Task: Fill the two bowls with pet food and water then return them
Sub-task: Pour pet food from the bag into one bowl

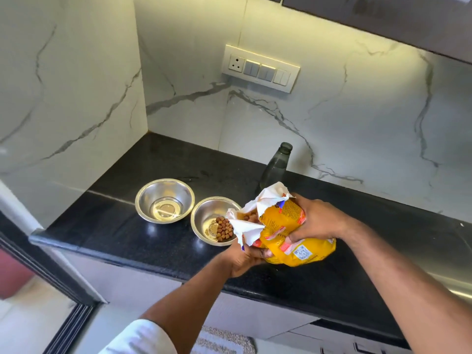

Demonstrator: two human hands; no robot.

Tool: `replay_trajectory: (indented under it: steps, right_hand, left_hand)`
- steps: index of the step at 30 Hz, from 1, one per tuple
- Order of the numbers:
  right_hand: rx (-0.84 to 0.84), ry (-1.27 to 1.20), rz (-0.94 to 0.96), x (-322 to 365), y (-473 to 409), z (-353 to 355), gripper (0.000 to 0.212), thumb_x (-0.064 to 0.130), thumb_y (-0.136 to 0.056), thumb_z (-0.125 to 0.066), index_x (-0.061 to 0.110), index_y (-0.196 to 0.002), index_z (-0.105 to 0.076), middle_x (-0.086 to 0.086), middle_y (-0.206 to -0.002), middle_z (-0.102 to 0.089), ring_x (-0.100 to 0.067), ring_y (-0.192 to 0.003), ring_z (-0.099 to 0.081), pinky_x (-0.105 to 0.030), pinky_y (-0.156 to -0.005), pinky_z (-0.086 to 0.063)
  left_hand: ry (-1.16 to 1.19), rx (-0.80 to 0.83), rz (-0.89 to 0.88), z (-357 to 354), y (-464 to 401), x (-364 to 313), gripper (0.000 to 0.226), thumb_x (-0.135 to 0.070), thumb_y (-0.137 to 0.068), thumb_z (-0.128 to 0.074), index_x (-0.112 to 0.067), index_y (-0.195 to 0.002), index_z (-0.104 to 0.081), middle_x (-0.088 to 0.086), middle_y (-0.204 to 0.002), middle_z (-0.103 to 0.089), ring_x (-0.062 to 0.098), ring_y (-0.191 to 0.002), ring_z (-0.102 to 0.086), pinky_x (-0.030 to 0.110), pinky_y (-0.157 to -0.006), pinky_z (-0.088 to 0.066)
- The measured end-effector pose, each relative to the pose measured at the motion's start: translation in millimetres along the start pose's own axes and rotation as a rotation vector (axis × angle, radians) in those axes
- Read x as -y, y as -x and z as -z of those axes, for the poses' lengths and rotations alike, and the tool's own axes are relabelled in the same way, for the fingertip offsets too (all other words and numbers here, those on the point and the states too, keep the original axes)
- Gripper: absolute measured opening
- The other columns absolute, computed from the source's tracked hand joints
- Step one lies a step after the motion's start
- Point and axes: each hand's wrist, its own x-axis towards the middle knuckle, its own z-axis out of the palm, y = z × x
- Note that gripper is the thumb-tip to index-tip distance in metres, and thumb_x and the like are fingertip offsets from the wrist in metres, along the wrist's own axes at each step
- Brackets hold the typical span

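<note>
Two steel bowls stand on the black counter. The left bowl holds nothing solid that I can make out. The right bowl has a small heap of brown kibble at its right side. Over that bowl's right rim I hold a yellow pet food bag, tilted, its torn white mouth facing the bowl and kibble showing inside. My left hand grips the bag from below near the mouth. My right hand grips the bag's body from above. A dark open bottle stands behind the bag.
Marble walls close the corner at the left and behind the counter. A switch panel sits on the back wall, and a cabinet hangs above at the upper right. Below the counter's front edge are the floor and a patterned mat.
</note>
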Motion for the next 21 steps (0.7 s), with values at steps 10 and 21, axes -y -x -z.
replay_trajectory:
  steps: [10, 21]
  right_hand:
    - [0.106, 0.159, 0.007, 16.6, -28.1, 9.5, 0.119, 0.074, -0.054, -0.085, 0.048, -0.154, -0.025, 0.010, -0.136, -0.065, -0.018, -0.111, -0.068, -0.043, -0.096, -0.057]
    - [0.139, 0.217, 0.058, 35.7, -45.2, 17.7, 0.106, 0.067, -0.066, -0.086, 0.047, -0.152, -0.028, 0.010, -0.135, -0.065, -0.016, -0.107, -0.069, -0.042, -0.093, -0.058]
  left_hand:
    - [0.243, -0.046, 0.002, 6.1, -10.0, 28.2, 0.060, -0.007, -0.075, -0.087, -0.015, -0.132, -0.067, 0.014, -0.133, -0.070, 0.033, -0.124, -0.067, 0.044, -0.092, -0.060]
    - [0.387, -0.098, 0.033, 10.9, -12.0, 29.8, 0.036, 0.006, -0.095, -0.059, -0.009, -0.128, -0.062, 0.010, -0.116, -0.078, 0.027, -0.109, -0.075, 0.042, -0.084, -0.064]
